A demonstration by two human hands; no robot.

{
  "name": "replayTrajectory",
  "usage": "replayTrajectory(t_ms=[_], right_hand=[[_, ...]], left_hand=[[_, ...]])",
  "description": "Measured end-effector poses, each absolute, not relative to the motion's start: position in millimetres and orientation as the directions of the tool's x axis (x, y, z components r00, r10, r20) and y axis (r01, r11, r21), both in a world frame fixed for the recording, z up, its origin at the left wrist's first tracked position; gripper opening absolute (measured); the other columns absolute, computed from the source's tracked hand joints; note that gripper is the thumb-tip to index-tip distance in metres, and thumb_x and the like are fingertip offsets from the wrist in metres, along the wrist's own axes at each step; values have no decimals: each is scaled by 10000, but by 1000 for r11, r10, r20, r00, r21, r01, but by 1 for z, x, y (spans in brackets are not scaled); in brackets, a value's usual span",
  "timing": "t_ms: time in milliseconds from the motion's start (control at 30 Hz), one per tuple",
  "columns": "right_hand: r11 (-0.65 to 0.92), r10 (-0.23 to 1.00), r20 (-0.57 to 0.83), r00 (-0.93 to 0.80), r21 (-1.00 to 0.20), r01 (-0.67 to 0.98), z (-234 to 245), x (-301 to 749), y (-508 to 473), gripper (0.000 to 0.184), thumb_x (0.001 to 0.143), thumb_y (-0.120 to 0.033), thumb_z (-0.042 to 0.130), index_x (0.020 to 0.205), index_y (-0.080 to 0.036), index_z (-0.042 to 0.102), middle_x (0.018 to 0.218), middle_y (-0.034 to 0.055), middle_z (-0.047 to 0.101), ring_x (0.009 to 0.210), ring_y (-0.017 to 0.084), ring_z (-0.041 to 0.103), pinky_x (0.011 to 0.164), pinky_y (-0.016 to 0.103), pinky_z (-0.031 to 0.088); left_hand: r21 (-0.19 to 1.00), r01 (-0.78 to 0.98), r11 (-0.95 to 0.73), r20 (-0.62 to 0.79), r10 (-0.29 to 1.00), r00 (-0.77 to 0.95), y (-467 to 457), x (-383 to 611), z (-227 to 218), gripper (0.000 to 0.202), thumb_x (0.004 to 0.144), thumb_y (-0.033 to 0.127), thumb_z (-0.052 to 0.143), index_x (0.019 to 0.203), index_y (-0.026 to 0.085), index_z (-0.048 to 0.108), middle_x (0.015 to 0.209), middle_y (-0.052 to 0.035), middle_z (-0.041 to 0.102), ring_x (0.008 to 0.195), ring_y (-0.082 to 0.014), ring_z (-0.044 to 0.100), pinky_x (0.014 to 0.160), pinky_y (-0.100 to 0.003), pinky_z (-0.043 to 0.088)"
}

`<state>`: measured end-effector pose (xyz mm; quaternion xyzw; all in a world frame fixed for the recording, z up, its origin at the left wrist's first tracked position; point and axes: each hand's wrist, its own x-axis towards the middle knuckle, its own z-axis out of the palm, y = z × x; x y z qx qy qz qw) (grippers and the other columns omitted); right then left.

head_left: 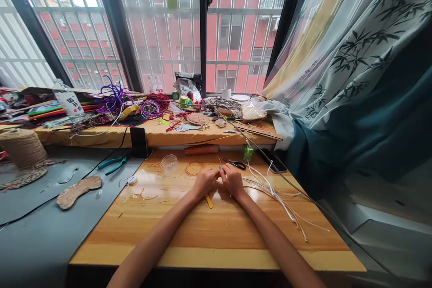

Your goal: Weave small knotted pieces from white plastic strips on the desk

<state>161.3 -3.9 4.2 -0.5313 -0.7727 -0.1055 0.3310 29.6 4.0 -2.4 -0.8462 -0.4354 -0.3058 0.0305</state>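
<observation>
My left hand [204, 181] and my right hand [232, 179] meet over the middle of the wooden table, fingers curled in and nearly touching. A tiny blue spot [220, 168] shows at the right fingertips; I cannot tell what it is. Whatever the fingers pinch is too small or hidden to name. A flat yellow stick [209, 201] pokes out below my left hand. White cords [281, 200] spread over the table to the right of my right hand. Just beyond the hands lie black-handled scissors [239, 164] and a coil of thin orange cord [195, 168].
A clear round tub [169, 164] and a small green box [247, 152] stand near the shelf [168, 138]. A phone [272, 162] lies at the right. On the grey surface are teal pliers [113, 164], a cardboard piece [78, 192] and a twine spool [23, 147].
</observation>
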Motion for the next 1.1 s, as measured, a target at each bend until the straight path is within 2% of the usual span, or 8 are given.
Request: replayTrajectory(t_ms=[300,533,800,967,1100], right_hand=[[400,784,584,-213,-212,892,-2,162,1,282,850,-240,316,657,-172,510,644,18,565,567,115,491,522,229,252],[367,801,573,-172,-245,897,0,164,2,319,867,-250,263,659,-174,492,633,10,556,549,114,494,507,227,253],[372,793,586,-167,-247,895,0,163,4,288,857,-244,280,656,-181,477,611,17,544,544,127,488,486,236,239],[406,786,586,-196,-251,879,2,160,1,266,849,-254,292,673,-185,480,650,23,545,575,129,485,502,233,249],[454,791,581,-192,-347,821,2,161,1,240,843,-262,310,696,-183,482,698,27,545,629,133,497,538,225,295]], left_hand=[[261,742,-617,506,742,439,3,28,-3,202,811,199,383,744,147,566,703,-51,587,671,-149,513,624,-243,381],[384,628,-677,471,729,497,4,30,-3,193,769,65,363,817,132,537,740,-39,575,703,-128,506,660,-225,397],[423,631,-651,487,750,448,10,32,-5,198,826,204,341,800,158,531,689,-16,587,647,-117,531,622,-211,398],[406,659,-633,489,760,429,8,29,-4,185,820,208,360,802,156,537,695,-15,596,635,-116,537,605,-206,392],[359,682,-638,536,739,409,9,28,-5,173,798,208,408,755,159,569,717,-27,604,664,-126,531,611,-213,387]])
